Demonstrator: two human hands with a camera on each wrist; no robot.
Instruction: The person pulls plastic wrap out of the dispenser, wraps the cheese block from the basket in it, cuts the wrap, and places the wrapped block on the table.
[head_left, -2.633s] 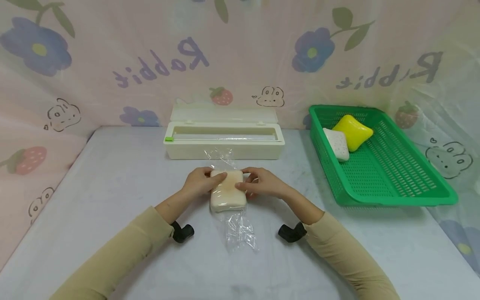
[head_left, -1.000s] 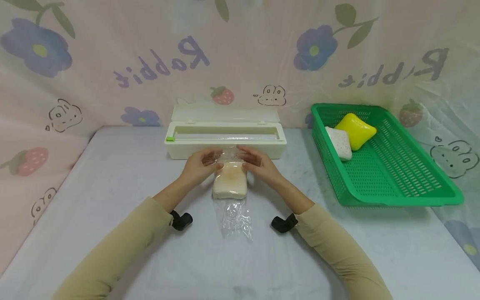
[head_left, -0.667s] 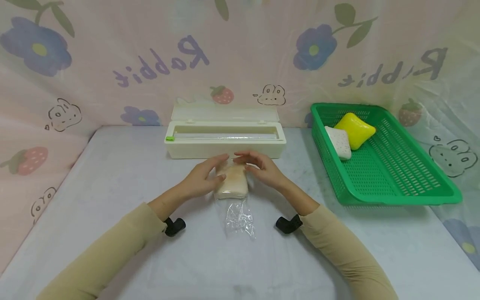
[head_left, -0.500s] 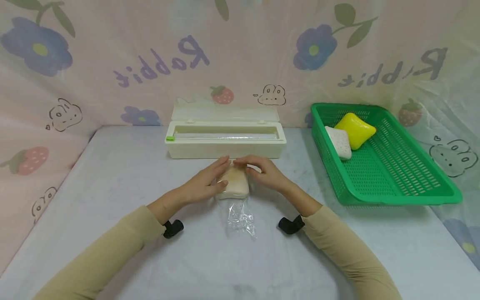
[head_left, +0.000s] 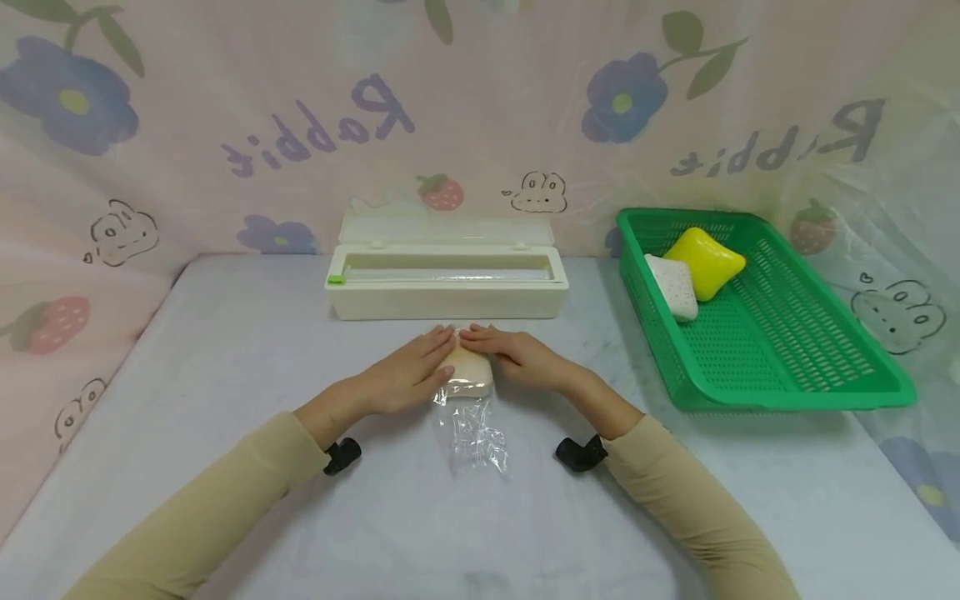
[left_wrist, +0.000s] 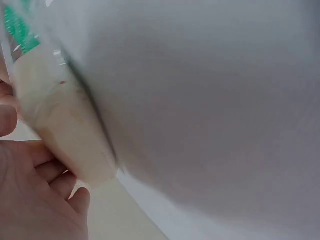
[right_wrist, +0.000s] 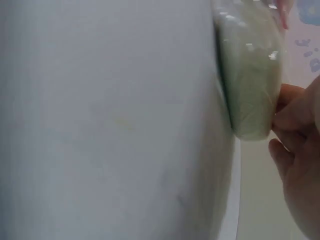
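A cream, bread-like block (head_left: 471, 367) wrapped in clear cling film lies on the white table, in front of the dispenser. From its near side a crumpled tail of cling film (head_left: 476, 437) spreads toward me. My left hand (head_left: 405, 372) rests on the block's left and far part, fingers extended together. Opposite it, my right hand (head_left: 525, 358) lays its fingers over the far right part, so the far end is hidden. Glossy film shows over the block (right_wrist: 252, 75) in the right wrist view. In the left wrist view, the fingers (left_wrist: 62, 182) reach the block's edge.
Behind the hands stands a white cling film dispenser (head_left: 450, 302), its lid raised and a film roll inside. At the right, a green basket (head_left: 795, 398) holds a yellow pillow-shaped thing (head_left: 705, 262) and a speckled white block (head_left: 672, 287). A patterned curtain (head_left: 480, 100) closes off the back.
Earlier the hands gripped the block's sides, then moved to the film at its far end. Now both hands have come down flat on top, and the far film no longer stands up.
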